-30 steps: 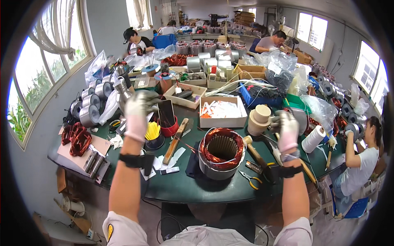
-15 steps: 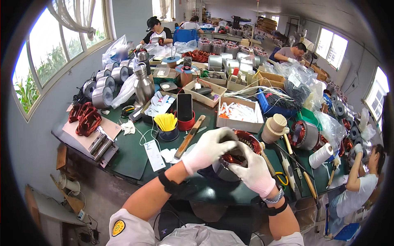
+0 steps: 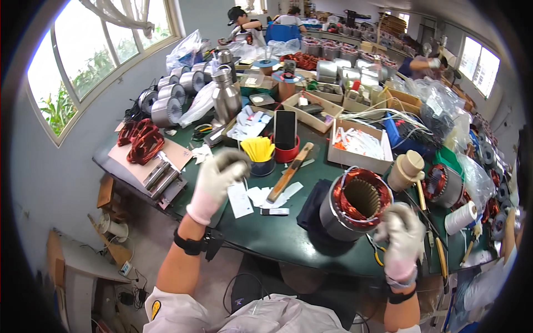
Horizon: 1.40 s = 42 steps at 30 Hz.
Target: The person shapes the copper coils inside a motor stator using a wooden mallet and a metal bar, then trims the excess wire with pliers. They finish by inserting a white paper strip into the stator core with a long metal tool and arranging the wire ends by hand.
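Note:
A motor stator (image 3: pixel 340 219) with a grey metal shell and red-copper windings stands on the green table, its open bore facing up. Close to its right side is my right hand (image 3: pixel 401 241) in a white glove, the fingers curled in; anything inside them is hidden. A yellow-handled tool (image 3: pixel 378 256) lies just below that hand. My left hand (image 3: pixel 214 186), also gloved, is raised left of the stator, near a white card (image 3: pixel 240 201) and a cup of yellow strips (image 3: pixel 257 149). Motion smears its fingers. Dark cloth (image 3: pixel 312 205) lies against the stator's left side.
A flat wooden stick (image 3: pixel 290 172) lies across paper scraps. Behind it a phone (image 3: pixel 285 130) stands in a red holder. A carton of white slips (image 3: pixel 360 147), a wooden spool-shaped block (image 3: pixel 406 171) and a thread cone (image 3: pixel 461 217) stand around. Other people work farther back.
Both hands have come off the stator's windings: the left moved left, the right moved right. The stator now shows fully. My view has shifted, so the scene sits farther right.

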Motion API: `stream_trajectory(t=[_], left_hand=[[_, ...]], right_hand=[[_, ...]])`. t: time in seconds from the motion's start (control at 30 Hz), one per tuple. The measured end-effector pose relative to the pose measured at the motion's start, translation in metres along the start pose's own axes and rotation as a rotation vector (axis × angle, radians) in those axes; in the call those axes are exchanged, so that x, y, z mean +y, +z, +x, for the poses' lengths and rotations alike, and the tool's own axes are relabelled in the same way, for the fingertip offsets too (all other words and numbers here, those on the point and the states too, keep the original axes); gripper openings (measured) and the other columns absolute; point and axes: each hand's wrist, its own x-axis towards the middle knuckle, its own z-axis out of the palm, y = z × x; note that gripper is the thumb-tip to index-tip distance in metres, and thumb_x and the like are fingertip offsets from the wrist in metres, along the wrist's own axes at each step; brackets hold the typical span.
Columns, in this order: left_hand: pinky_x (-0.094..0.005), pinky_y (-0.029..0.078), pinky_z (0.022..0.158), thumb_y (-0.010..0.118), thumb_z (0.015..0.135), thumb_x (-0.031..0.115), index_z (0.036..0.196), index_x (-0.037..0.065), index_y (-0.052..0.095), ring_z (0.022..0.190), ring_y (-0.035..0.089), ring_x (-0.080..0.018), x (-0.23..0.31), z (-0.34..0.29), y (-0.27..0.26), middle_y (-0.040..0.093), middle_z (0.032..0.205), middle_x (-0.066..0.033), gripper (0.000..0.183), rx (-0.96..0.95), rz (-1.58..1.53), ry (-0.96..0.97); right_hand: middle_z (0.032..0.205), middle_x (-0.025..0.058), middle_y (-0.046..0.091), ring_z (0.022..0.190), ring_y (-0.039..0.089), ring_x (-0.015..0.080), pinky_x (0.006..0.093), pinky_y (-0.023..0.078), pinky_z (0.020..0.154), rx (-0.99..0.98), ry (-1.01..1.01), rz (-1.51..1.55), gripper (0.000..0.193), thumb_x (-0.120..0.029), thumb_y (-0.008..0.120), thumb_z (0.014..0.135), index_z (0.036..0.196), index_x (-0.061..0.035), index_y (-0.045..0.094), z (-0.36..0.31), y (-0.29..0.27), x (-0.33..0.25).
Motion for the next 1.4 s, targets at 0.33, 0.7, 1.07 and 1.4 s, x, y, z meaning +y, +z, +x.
stream_trajectory(t=[0.33, 0.7, 1.07, 1.4], left_hand=[[-0.0437, 0.056, 0.090, 0.077, 0.088, 0.023, 0.112, 0.001, 0.075, 0.100, 0.070, -0.0339, -0.096, -0.028, 0.018, 0.073, 0.105, -0.0159, 0.032, -0.147, 1.021, 0.211], [-0.0443, 0.055, 0.083, 0.071, 0.089, 0.019, 0.089, 0.008, 0.074, 0.089, 0.069, -0.0308, -0.126, -0.028, 0.027, 0.071, 0.088, -0.0096, 0.011, -0.153, 1.298, 0.127], [-0.0278, 0.053, 0.086, 0.070, 0.097, 0.006, 0.113, -0.006, 0.075, 0.093, 0.065, -0.0101, -0.007, -0.096, 0.103, 0.075, 0.102, -0.0051, 0.020, -0.210, -0.100, -0.309], [-0.0311, 0.047, 0.059, 0.070, 0.097, 0.019, 0.095, -0.002, 0.069, 0.063, 0.053, -0.0092, 0.002, -0.106, 0.151, 0.059, 0.067, -0.0091, 0.021, -0.353, 0.060, -0.124]], right_hand=[[0.113, 0.0037, 0.063, 0.078, 0.049, 0.0055, 0.0219, 0.045, 0.069, 0.748, -0.614, 0.229, 0.041, -0.022, 0.057, 0.112, 0.145, 0.0023, 0.055, -0.032, -0.154, -0.042], [0.094, 0.0066, 0.061, 0.067, 0.058, 0.0106, 0.0256, 0.050, 0.059, 0.283, -0.057, -0.352, 0.024, -0.005, 0.052, 0.101, 0.118, 0.0036, 0.065, -0.070, -0.068, 0.039], [0.107, 0.0128, 0.074, 0.081, 0.072, 0.0197, 0.0304, 0.057, 0.074, -0.241, -0.034, -0.284, 0.045, -0.008, 0.083, 0.082, 0.125, -0.0006, 0.069, -0.058, 0.047, 0.021], [0.090, 0.0073, 0.069, 0.072, 0.068, 0.0293, 0.0395, 0.053, 0.060, -0.121, -0.715, -0.891, 0.020, -0.005, 0.077, 0.078, 0.094, -0.0106, 0.068, -0.074, 0.033, 0.053]])
